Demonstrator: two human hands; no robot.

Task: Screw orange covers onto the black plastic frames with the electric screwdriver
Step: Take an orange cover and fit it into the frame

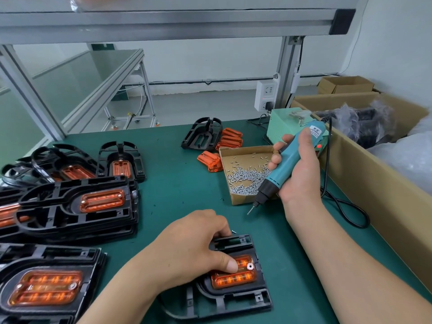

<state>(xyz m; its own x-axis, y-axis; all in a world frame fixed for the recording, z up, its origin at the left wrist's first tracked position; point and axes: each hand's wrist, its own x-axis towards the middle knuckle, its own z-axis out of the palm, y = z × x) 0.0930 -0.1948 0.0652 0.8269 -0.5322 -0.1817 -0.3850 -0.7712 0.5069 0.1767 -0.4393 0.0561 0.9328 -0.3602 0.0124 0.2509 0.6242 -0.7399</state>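
A black plastic frame (236, 300) lies on the green mat near the front, with an orange cover (236, 278) seated in it. My left hand (194, 249) rests on this frame, its thumb pressing the cover and its fingers curled over the frame's far edge. My right hand (299, 169) grips the teal electric screwdriver (282, 169), held tilted above the mat with its bit (250, 210) pointing down-left, clear of the frame. A cardboard tray of screws (245, 178) sits just behind the bit.
Stacks of frames with orange covers (70, 206) fill the left side. A bare frame (202, 134) and loose orange covers (230, 139) lie at the back. A large cardboard box (374, 183) lines the right edge; the screwdriver's cable (346, 206) loops beside it.
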